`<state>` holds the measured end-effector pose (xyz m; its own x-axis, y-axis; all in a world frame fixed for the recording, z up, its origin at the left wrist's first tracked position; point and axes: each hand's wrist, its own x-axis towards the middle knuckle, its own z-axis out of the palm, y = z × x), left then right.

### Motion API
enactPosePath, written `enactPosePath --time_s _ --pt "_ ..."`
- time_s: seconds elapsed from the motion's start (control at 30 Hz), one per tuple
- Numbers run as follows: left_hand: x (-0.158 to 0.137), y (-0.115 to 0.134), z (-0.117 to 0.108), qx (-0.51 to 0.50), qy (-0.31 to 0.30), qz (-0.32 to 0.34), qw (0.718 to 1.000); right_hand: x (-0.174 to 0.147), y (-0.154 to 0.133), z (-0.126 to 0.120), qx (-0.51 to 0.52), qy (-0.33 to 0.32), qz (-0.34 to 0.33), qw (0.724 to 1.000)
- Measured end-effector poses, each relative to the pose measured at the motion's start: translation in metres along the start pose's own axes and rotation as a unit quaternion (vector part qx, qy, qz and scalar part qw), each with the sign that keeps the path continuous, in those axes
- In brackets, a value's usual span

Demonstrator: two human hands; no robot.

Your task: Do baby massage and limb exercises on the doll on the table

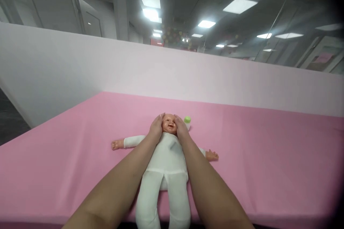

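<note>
Both hands cup the doll's head (pixel 169 124), left hand (pixel 156 128) at 9 o'clock, right hand (pixel 180 128) at 3; doll (pixel 166 161) lies face-up, still flat on the pink surface (pixel 255 157), bottle (pixel 187 121) untouched beside.

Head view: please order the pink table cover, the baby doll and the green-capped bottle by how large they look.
1. pink table cover, by far the largest.
2. baby doll, both hands at its head.
3. green-capped bottle, smallest; it is partly hidden and farther away, so its true size is unsure.
</note>
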<state>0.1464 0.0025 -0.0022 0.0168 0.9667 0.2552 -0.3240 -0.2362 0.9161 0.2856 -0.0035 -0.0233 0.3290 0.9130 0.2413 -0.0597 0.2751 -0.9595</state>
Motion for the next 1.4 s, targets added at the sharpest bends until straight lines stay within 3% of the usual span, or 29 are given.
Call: enactPosePath --time_s 0.2,0.57,1.07,1.23,1.4 --pt "0.001 -0.005 -0.002 -0.026 0.004 -0.064 0.998 0.0 0.01 -0.005 0.087 -0.031 0.002 0.996" --pt "-0.002 -0.004 0.0 0.081 0.015 -0.03 0.996 -0.007 -0.006 -0.007 0.061 -0.029 -0.003 0.998" --pt "0.001 0.001 -0.005 -0.07 0.011 -0.109 0.991 -0.009 -0.002 -0.015 0.149 -0.069 0.049 0.985" --pt "-0.004 0.008 -0.001 -0.058 -0.022 -0.102 0.993 -0.011 -0.002 -0.014 0.146 -0.074 0.027 0.986" --pt "-0.008 0.01 -0.002 -0.033 -0.054 -0.094 0.994 -0.015 -0.01 -0.014 0.072 -0.082 -0.043 0.993"
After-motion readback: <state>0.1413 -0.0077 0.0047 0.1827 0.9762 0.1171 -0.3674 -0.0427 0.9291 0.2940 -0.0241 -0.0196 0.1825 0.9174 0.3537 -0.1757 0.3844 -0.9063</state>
